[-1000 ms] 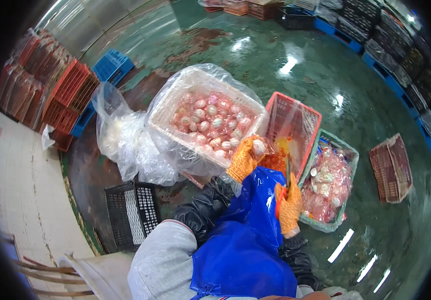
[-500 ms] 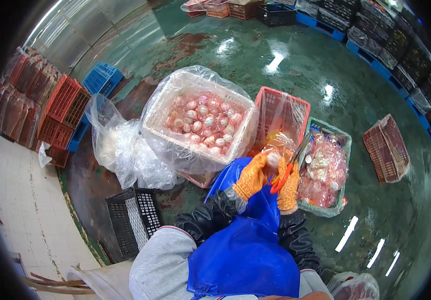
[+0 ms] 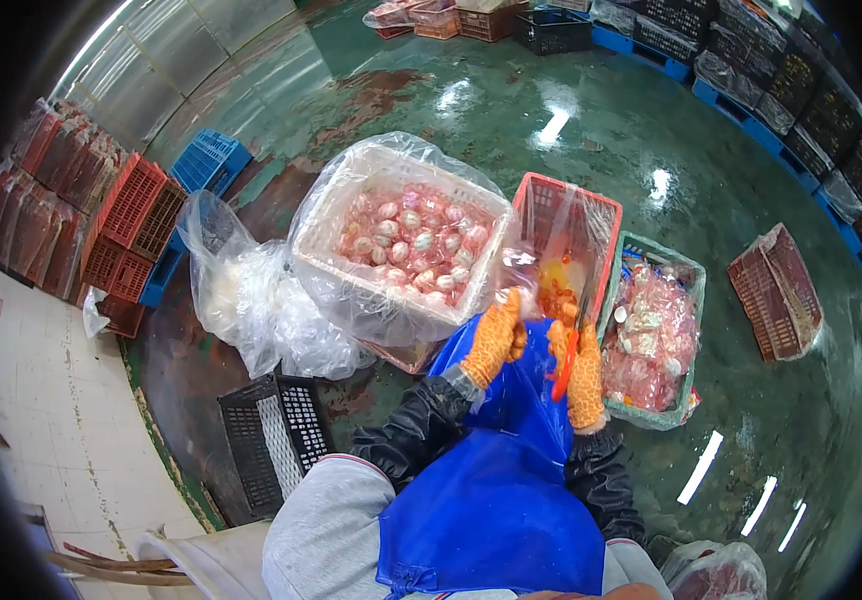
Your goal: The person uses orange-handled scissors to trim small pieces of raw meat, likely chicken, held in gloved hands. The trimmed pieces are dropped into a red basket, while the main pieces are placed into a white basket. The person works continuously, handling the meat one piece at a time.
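Observation:
My left hand [image 3: 496, 338], in an orange glove, is closed on a clear plastic bag [image 3: 519, 268] held up between the white basket and the red crate. Its contents are hard to make out. My right hand [image 3: 581, 375], gloved alike, grips scissors [image 3: 564, 366] with red-orange handles, their blades pointing away from me. Beyond it stands the plastic-lined red crate [image 3: 547, 192], with yellow-orange pieces [image 3: 557, 285] at its near end. On the left, the plastic-lined white basket [image 3: 323, 215] holds many round, whitish-pink wrapped pieces [image 3: 416, 245].
Right of the red crate stands a green crate [image 3: 699, 300] full of pinkish plastic packs. Clear plastic sheeting [image 3: 281, 310] heaps at left, above a black crate [image 3: 251, 440]. A brown-red crate [image 3: 776, 290] lies farther right. Stacked crates on blue pallets [image 3: 641, 52] line the back.
My left hand has moved left and up with the clear bag, away from the scissors. My right hand has lowered slightly with the scissors. The yellow-orange pieces in the red crate now show more.

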